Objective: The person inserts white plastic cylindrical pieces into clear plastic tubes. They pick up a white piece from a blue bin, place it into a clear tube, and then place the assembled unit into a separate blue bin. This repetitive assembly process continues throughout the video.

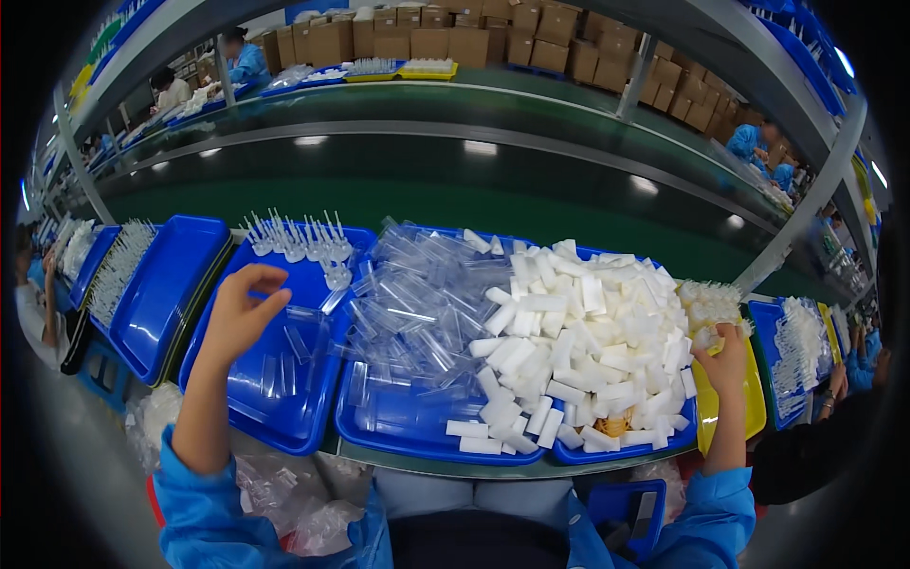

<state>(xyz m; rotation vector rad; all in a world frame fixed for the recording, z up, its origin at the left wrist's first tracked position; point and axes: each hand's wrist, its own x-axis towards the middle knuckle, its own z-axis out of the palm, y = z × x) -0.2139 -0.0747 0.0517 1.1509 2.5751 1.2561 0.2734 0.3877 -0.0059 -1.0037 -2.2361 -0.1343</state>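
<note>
My left hand (245, 305) is raised over the left blue tray (237, 431). Its fingers are bent, with a gap between thumb and forefinger and nothing visible in it. Standing in that tray's far end are several white thin-stemmed plastic parts (301, 237); a few clear plastic pieces (277, 377) lie nearer me. My right hand (725, 358) is at the yellow tray (749, 403), by small cream-coloured parts (706, 299). Its fingertips are drawn together at a pale piece too small to make out. Between my hands are heaped clear plastic sleeves (422, 303) and white rectangular blocks (607, 327).
Beyond the trays runs a green conveyor belt (379, 185) with metal rails. A slanted grey post (806, 204) rises at the right. More blue trays (171, 294) stack at the left. Co-workers sit on both sides and across. Plastic bags (294, 503) hang below the table edge.
</note>
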